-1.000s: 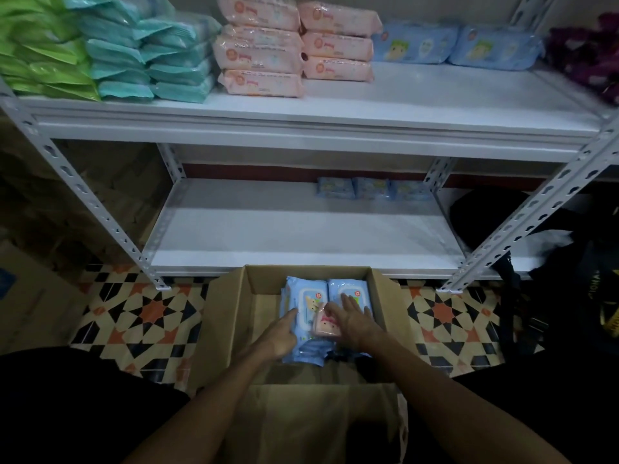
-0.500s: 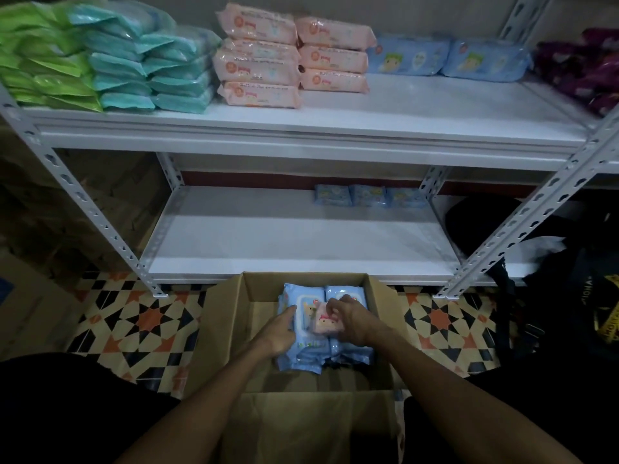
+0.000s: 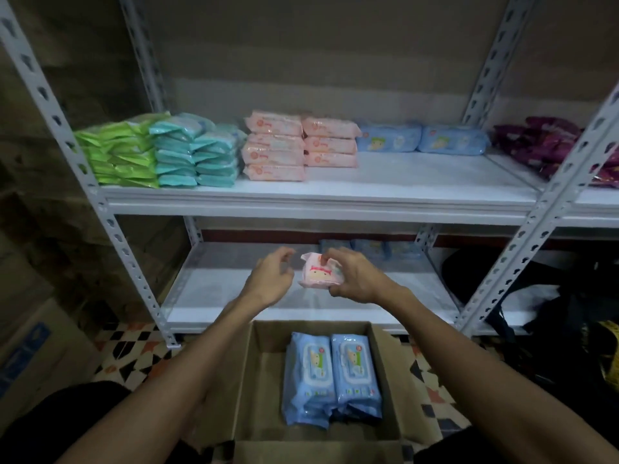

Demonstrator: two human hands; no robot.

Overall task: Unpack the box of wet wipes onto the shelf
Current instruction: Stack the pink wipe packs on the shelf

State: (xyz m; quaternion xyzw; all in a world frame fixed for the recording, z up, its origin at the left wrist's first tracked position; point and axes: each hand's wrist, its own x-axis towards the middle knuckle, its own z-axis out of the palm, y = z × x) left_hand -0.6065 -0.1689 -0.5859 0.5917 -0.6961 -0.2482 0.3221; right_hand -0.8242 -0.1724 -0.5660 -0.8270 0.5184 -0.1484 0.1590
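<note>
One small pink pack (image 3: pixel 320 275), print blurred, pinched by right hand (image 3: pixel 356 279); left hand (image 3: pixel 271 276) loosely curled beside.

Shop stockroom: slotted-angle steel shelving (image 3: pixel 321 199) holding colour-sorted stacks of wet-wipe packs (image 3: pixel 274 145); open cardboard carton (image 3: pixel 254 380) on patterned tile floor (image 3: pixel 134 349).

Fingers of the right hand (image 3: pixel 355 279) cover the right end of the small pink pack (image 3: pixel 316 277), and its print is too blurred to read. Behind that hand, the blue packs (image 3: pixel 371 247) far back on the lower shelf (image 3: pixel 231 296) are partly hidden, with labels smeared and illegible. At far right the purple packs (image 3: pixel 539 145) run off the edge behind an upright (image 3: pixel 556 192). The box (image 3: pixel 254 380) is cut off at its near wall.
</note>
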